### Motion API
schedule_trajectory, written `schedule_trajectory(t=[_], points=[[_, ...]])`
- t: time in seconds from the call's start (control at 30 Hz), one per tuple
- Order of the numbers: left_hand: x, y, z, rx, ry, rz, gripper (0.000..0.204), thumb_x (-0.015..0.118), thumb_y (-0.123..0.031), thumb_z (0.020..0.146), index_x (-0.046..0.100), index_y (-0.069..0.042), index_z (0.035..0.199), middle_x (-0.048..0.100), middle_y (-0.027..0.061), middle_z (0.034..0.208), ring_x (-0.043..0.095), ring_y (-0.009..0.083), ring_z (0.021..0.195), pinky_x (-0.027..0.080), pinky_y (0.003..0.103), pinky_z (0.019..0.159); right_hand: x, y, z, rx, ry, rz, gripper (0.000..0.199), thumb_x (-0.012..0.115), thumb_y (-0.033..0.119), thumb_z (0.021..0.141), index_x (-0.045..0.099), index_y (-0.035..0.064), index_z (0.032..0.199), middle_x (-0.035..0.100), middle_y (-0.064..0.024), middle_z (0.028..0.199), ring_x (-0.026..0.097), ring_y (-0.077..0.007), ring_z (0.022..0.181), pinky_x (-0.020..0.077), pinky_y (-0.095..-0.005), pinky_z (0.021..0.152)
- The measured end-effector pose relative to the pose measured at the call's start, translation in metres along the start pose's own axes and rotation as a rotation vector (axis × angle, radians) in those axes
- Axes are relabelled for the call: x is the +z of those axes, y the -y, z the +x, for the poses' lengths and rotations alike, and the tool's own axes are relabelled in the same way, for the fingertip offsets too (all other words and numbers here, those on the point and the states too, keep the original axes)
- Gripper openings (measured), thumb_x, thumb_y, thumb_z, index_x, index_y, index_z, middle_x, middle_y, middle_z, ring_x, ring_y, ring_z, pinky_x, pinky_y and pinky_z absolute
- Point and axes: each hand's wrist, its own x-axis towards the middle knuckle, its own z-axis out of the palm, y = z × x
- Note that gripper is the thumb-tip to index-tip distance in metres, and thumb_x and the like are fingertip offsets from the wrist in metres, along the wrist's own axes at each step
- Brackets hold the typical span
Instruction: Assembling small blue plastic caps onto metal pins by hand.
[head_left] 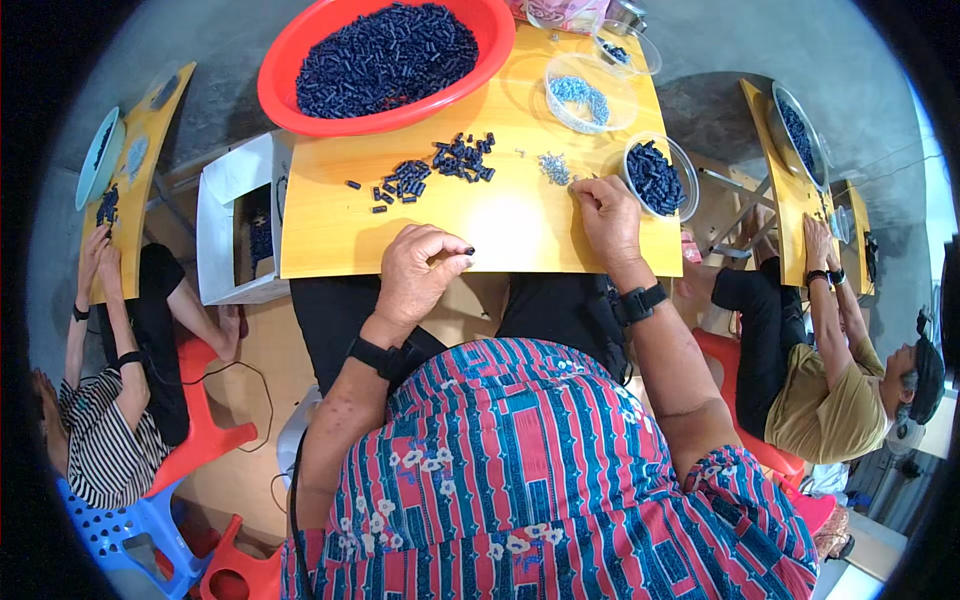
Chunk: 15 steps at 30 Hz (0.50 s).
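My left hand [415, 272] is at the front edge of the yellow table, its thumb and forefinger pinched on a small black cylindrical piece [469, 251]. My right hand [608, 218] rests over the table with its fingertips pressed together, beside a little pile of tiny silvery-blue pieces [555, 168]. Whatever its fingertips hold is too small to make out. A loose group of black cylindrical pieces [408, 180] lies beyond my left hand. Just right of my right hand stands a clear round tub [690, 203] with more black pieces.
At the back left, a big red basin [278, 95] is heaped with black pieces. A clear bowl [622, 100] of tiny silvery-blue pieces and a smaller tub [648, 55] stand back right. A white box [222, 230] is left of the table. People work at tables on both sides.
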Motion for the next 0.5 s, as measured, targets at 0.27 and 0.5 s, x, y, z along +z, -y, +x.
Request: schedule_trajectory(t=[0.27, 0.5], points=[[0.002, -0.002, -0.004, 0.072, 0.017, 0.096, 0.010, 0.076, -0.007, 0.073, 0.071, -0.004, 0.081, 0.068, 0.0060, 0.082, 0.060, 0.0209, 0.081, 0.049, 0.032, 0.075, 0.007, -0.013, -0.008, 0.033, 0.012, 0.036, 0.010, 0.061, 0.006, 0.080, 0.070, 0.0048, 0.082, 0.065, -0.0146, 0.085, 0.061, -0.0338, 0.082, 0.0503, -0.0407, 0.073], [0.009, -0.011, -0.024, 0.029, -0.067, 0.076, 0.010, 0.076, -0.006, 0.074, 0.070, -0.004, 0.082, 0.068, 0.0069, 0.082, 0.061, 0.0224, 0.082, 0.049, 0.033, 0.076, 0.013, -0.022, -0.012, 0.102, -0.016, 0.116, 0.011, 0.063, 0.010, 0.082, 0.071, 0.0035, 0.085, 0.065, -0.0171, 0.086, 0.063, -0.0342, 0.081, 0.0508, -0.0399, 0.075]])
